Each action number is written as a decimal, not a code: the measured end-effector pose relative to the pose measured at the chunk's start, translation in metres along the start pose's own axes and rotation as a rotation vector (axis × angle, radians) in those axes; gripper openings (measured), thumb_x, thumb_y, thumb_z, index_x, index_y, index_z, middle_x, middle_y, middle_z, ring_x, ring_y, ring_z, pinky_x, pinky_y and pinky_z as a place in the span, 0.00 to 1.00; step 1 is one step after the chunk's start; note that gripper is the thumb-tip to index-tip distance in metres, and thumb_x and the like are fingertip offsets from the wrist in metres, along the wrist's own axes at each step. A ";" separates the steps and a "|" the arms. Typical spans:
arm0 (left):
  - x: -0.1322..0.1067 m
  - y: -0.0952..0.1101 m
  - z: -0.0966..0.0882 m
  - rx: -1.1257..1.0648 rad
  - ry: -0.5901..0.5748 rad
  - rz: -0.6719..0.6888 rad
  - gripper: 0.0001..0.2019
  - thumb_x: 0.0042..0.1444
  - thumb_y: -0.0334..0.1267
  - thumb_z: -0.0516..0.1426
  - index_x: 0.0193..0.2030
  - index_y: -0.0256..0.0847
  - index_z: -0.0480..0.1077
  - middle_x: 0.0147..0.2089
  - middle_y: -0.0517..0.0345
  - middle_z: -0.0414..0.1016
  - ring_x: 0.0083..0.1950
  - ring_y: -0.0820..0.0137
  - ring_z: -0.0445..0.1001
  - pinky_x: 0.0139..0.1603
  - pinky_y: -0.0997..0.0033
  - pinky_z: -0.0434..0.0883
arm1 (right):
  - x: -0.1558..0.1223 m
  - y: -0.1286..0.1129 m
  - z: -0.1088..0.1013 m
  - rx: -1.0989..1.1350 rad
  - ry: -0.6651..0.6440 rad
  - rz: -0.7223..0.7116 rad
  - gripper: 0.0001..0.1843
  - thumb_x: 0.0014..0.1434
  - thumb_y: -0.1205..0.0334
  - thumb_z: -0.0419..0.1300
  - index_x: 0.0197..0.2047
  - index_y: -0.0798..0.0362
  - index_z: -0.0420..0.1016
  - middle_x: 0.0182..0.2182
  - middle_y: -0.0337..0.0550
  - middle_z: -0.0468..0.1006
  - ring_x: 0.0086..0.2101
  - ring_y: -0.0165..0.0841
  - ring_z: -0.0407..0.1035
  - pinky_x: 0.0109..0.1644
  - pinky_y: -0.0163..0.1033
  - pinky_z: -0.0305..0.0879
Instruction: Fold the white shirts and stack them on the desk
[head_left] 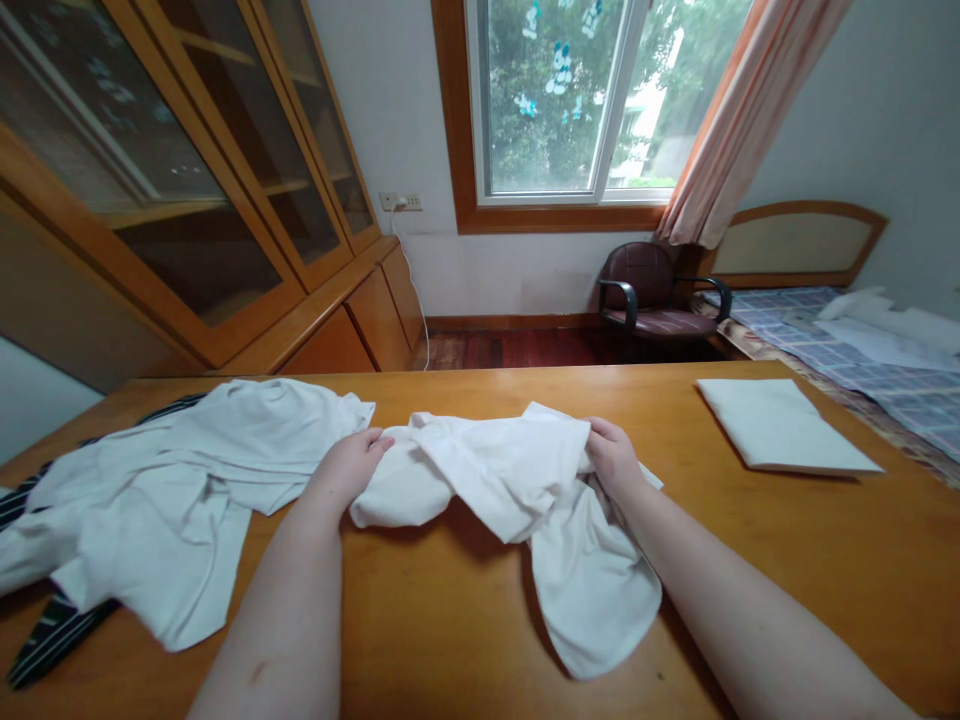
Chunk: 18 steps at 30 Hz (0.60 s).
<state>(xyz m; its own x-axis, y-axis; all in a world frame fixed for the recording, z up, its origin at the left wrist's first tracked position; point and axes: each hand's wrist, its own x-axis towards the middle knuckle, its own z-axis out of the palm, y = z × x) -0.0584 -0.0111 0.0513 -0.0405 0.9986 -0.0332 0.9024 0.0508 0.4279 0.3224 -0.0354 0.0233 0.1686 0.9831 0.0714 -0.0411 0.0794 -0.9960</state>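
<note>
A crumpled white garment (517, 490) lies in the middle of the wooden table (825, 540), partly lifted off it. My left hand (346, 466) grips its left end, fingers curled round the cloth. My right hand (613, 455) pinches the garment's right part, fingers closed on a fold. A loose end of the garment hangs down toward the table's near edge between my forearms.
A heap of white clothes (165, 490) with a dark striped piece (52, 625) lies at the table's left. A folded white cloth (784, 425) rests at the right. Beyond stand a glass-fronted wooden cabinet (195, 180), a dark chair (652, 295) under the window, and a bed (862, 340).
</note>
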 end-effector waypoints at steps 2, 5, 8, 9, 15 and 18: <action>0.001 -0.006 -0.003 0.033 0.036 -0.022 0.20 0.54 0.49 0.48 0.42 0.41 0.74 0.45 0.50 0.78 0.46 0.59 0.74 0.44 0.69 0.66 | 0.008 0.003 -0.005 0.211 0.078 0.056 0.06 0.42 0.64 0.60 0.27 0.54 0.76 0.24 0.39 0.78 0.29 0.36 0.70 0.33 0.37 0.66; 0.002 -0.012 -0.009 0.082 0.061 -0.091 0.21 0.55 0.49 0.47 0.42 0.40 0.74 0.44 0.49 0.78 0.45 0.58 0.74 0.42 0.69 0.66 | 0.020 0.005 -0.015 0.470 0.116 0.194 0.07 0.42 0.66 0.59 0.28 0.55 0.76 0.27 0.45 0.79 0.33 0.40 0.73 0.39 0.42 0.69; 0.001 -0.013 -0.014 0.111 0.078 -0.148 0.21 0.55 0.52 0.46 0.40 0.41 0.74 0.41 0.49 0.78 0.41 0.58 0.74 0.37 0.69 0.65 | 0.030 0.002 -0.024 0.588 0.044 0.446 0.10 0.46 0.66 0.54 0.30 0.59 0.76 0.30 0.53 0.80 0.36 0.44 0.74 0.43 0.48 0.70; 0.001 -0.012 -0.014 0.119 0.092 -0.165 0.22 0.55 0.53 0.46 0.39 0.42 0.74 0.40 0.49 0.78 0.40 0.58 0.74 0.36 0.69 0.65 | 0.032 0.001 -0.026 0.598 0.013 0.512 0.12 0.47 0.67 0.53 0.31 0.60 0.76 0.31 0.55 0.80 0.37 0.44 0.74 0.44 0.49 0.70; 0.002 -0.011 -0.008 0.080 0.198 -0.234 0.21 0.54 0.52 0.47 0.37 0.41 0.74 0.36 0.47 0.78 0.37 0.57 0.73 0.35 0.66 0.65 | 0.036 0.006 -0.028 0.361 0.103 0.495 0.07 0.46 0.68 0.55 0.29 0.58 0.73 0.27 0.50 0.78 0.31 0.41 0.72 0.38 0.45 0.69; 0.004 -0.011 -0.003 -0.124 0.245 -0.246 0.21 0.52 0.52 0.48 0.37 0.40 0.73 0.33 0.50 0.77 0.36 0.58 0.73 0.34 0.67 0.66 | 0.028 0.008 -0.030 0.140 0.443 0.142 0.04 0.48 0.61 0.59 0.27 0.52 0.68 0.22 0.38 0.72 0.27 0.33 0.66 0.35 0.37 0.65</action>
<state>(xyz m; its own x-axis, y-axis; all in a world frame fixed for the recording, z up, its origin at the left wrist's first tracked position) -0.0699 -0.0082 0.0486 -0.3647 0.9290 0.0625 0.7949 0.2757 0.5405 0.3562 -0.0124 0.0152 0.5539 0.8232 -0.1248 -0.2210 0.0009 -0.9753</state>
